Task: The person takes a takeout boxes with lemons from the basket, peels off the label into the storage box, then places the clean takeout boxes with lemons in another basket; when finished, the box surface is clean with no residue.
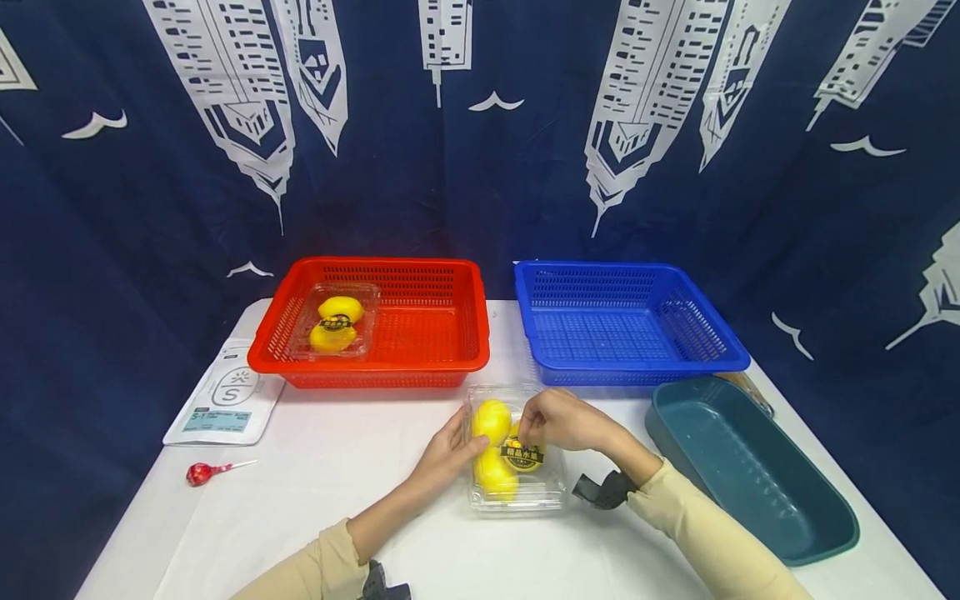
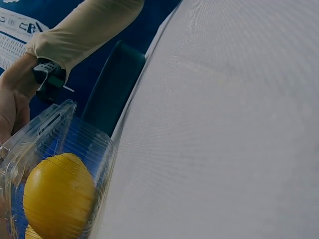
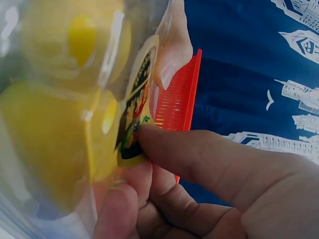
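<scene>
In the head view, a clear plastic clamshell box (image 1: pixel 551 492) of yellow lemons (image 1: pixel 492 477) stands at the table's middle front. My left hand (image 1: pixel 446 450) grips its left side, the thumb over the lid. A black and gold round sticker (image 1: pixel 522 452) with printed characters lies across the lid. My right hand (image 1: pixel 562 419) is over the box's right half with curled fingers. Seen from the right wrist, the thumb (image 3: pixel 174 147) lies on the sticker, with curled fingers just below its edge in a pinch. One lemon (image 2: pixel 60 194) shows through the plastic in the left wrist view.
A red basket (image 1: pixel 367 367) behind holds another lemon box (image 1: pixel 335 323) bearing a similar sticker. Beside it stands a blue basket (image 1: pixel 637 367). A dark green tray (image 1: pixel 765 475) is at right. A white pouch (image 1: pixel 225 400) and a red lollipop (image 1: pixel 201 474) lie at left.
</scene>
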Action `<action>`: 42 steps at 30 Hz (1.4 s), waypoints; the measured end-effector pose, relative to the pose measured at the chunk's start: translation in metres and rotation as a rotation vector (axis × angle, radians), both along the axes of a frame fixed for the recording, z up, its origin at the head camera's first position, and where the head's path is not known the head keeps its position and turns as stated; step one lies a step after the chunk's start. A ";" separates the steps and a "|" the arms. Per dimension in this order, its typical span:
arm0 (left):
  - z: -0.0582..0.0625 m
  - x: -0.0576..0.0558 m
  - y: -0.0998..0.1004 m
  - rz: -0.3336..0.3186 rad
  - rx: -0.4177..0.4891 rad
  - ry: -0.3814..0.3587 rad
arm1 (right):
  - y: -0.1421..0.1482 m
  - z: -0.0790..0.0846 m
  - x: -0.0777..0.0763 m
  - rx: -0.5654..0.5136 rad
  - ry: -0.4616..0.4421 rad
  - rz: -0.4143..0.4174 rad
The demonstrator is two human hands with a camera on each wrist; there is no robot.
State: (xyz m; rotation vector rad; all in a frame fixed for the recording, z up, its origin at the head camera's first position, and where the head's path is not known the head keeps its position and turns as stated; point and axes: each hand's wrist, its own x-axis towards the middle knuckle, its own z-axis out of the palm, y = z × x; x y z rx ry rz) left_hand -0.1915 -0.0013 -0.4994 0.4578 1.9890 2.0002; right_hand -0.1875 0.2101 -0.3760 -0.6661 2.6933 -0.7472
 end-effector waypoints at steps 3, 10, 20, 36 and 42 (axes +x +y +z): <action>0.002 0.001 0.000 0.005 -0.012 0.000 | 0.001 -0.001 -0.002 -0.017 -0.028 0.004; 0.003 0.001 0.000 0.012 -0.036 0.005 | 0.004 -0.002 -0.005 -0.058 -0.084 0.008; 0.001 0.000 0.000 0.006 -0.025 0.009 | 0.008 0.000 -0.006 -0.114 -0.148 0.009; 0.004 0.001 -0.001 0.008 -0.047 0.009 | 0.012 -0.003 -0.009 -0.169 -0.204 0.047; 0.003 0.001 -0.001 0.006 -0.030 0.005 | 0.012 -0.003 -0.009 -0.174 -0.211 0.052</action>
